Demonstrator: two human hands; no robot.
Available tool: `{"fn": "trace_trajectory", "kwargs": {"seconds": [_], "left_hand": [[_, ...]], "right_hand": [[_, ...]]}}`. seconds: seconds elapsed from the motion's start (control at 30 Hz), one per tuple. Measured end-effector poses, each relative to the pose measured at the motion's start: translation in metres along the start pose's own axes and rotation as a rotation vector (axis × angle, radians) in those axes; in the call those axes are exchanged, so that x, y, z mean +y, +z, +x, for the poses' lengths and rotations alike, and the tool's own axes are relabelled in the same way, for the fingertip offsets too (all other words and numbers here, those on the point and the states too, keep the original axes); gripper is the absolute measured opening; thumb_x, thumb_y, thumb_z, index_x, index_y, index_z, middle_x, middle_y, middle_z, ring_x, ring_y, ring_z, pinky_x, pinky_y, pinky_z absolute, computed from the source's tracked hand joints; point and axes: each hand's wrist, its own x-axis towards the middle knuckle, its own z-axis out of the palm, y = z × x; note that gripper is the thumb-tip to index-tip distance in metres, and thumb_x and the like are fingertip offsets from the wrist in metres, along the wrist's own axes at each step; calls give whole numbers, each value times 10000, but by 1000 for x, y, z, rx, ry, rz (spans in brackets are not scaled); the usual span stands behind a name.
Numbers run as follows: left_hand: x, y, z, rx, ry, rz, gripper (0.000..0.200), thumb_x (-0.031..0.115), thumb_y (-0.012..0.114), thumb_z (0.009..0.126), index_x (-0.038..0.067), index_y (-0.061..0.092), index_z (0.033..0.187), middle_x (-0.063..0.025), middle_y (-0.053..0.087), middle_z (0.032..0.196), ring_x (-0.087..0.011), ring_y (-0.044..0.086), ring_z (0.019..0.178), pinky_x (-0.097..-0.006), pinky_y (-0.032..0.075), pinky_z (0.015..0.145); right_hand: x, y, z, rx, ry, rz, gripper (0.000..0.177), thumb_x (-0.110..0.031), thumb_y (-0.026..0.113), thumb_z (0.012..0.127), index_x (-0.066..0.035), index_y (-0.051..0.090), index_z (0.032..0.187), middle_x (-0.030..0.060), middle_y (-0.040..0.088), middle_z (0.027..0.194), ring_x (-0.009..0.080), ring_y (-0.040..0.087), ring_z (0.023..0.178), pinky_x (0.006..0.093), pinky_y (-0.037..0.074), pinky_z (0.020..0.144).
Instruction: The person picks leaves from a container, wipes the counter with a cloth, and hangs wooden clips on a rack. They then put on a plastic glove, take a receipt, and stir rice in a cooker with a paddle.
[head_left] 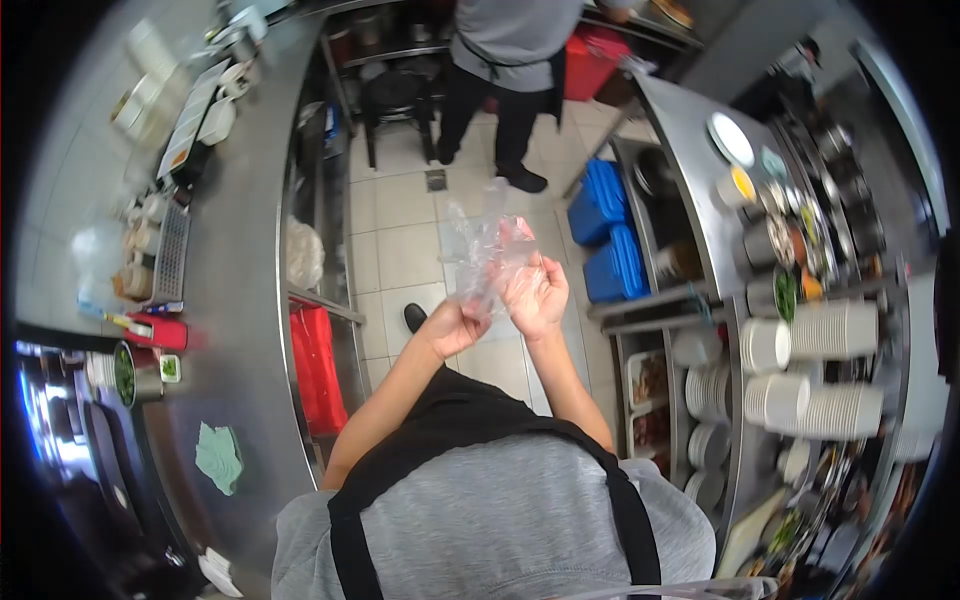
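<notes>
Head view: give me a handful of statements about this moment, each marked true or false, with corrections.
1. Both the left hand and right hand touch the clear plastic. True.
2. The green cloth lies on the floor. False: it lies on the left counter.
3. Another person stands ahead. True.
4. The white plate is on the left counter. False: it is on the right counter.
5. White bowls are stacked on the right. True.

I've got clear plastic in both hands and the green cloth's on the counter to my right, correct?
Not quite: in the head view, the green cloth is on the counter to your left. Your left hand and right hand do hold clear plastic.
</notes>
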Motion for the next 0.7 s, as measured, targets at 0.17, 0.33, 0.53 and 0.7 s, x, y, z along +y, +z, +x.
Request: {"fn": "trace_trajectory", "kwargs": {"seconds": [0.17,0.33,0.53,0.7], "left_hand": [[92,34,-17,201,227,-145,141,126,447,930,30,545,964,-12,613,801,-98,615,657,-272,580,649],[186,33,-18,-24,417,-263,203,145,415,951,-11,524,1023,-83,641,912,-158,648,810,-304,561,769],[245,55,15,352,518,42,234,207,447,953,6,509,1056,-104,590,1006,-173,599,917,-324,502,850],[305,34,40,345,582,-144,185,206,499,935,30,527,984,-74,588,917,-151,598,863,-287,513,785]], "right_hand": [[32,-30,104,-19,89,-287,771,-217,413,721,-99,156,1438,131,248,1452,281,237,1341,436,152,1116],[72,-53,206,-6,77,-871,745,-112,511,819,-101,97,1439,126,287,1424,263,347,1281,382,299,1053],[71,-93,302,576,37,-789,318,-273,564,893,-25,506,1084,110,572,1016,223,566,974,347,483,837],[57,-109,364,518,150,-739,329,-253,535,907,-8,496,1125,124,567,1080,232,565,996,354,481,844]]}}
